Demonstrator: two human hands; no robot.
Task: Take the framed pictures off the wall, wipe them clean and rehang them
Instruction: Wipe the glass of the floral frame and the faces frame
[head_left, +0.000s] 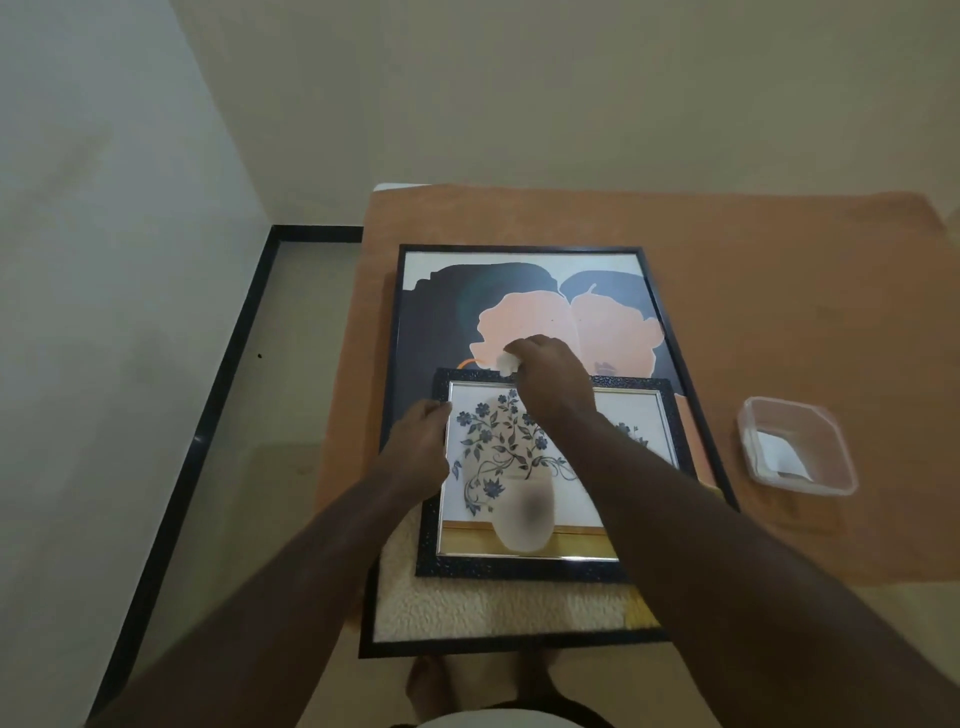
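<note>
A large black-framed picture (597, 332) with peach and dark shapes lies flat on an orange-covered table (779, 291). On top of it lies a smaller flower-vase picture (509, 467) in a dark speckled frame. My left hand (418, 447) grips the small frame's left edge. At the small frame's top edge, my right hand (553, 382) holds a white cloth (506, 361), which presses against the frame and the big picture's glass.
A clear plastic tub (797, 447) with something white inside stands on the table to the right of the pictures. Plain walls rise ahead and to the left. A strip of floor with a black skirting line (223, 395) runs along the table's left side.
</note>
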